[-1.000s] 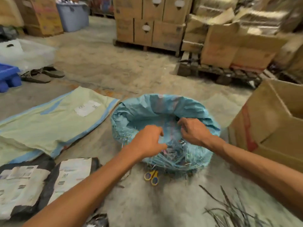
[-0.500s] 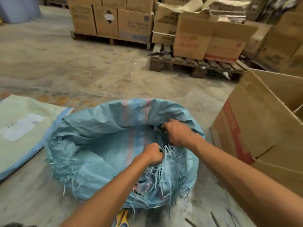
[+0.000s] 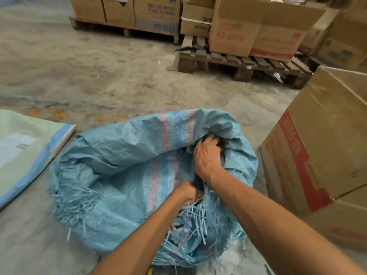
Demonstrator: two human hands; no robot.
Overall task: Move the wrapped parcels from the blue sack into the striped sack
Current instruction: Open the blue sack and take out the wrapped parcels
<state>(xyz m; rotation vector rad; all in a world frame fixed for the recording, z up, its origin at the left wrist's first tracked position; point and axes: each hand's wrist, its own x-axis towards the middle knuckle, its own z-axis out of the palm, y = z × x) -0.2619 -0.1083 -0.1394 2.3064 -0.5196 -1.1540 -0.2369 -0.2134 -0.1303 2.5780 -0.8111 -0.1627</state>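
On floor (image 3: 119, 86), left hand (image 3: 186, 192) grips blue sack (image 3: 119, 155) at frayed rim; right hand (image 3: 208, 155) curled inside its dark mouth, hold cannot tell.

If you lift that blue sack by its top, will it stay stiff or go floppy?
Probably floppy: the blue sack lies crumpled in soft folds. Its woven cloth looks thin, so likely light itself. The frayed edge, which the left hand grips, may shed strands.

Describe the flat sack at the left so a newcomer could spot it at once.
On the concrete floor, left of the crumpled blue sack, lies a pale green sack. Unlike its neighbour, it is flat, edged with a blue stripe, and bears a white label.
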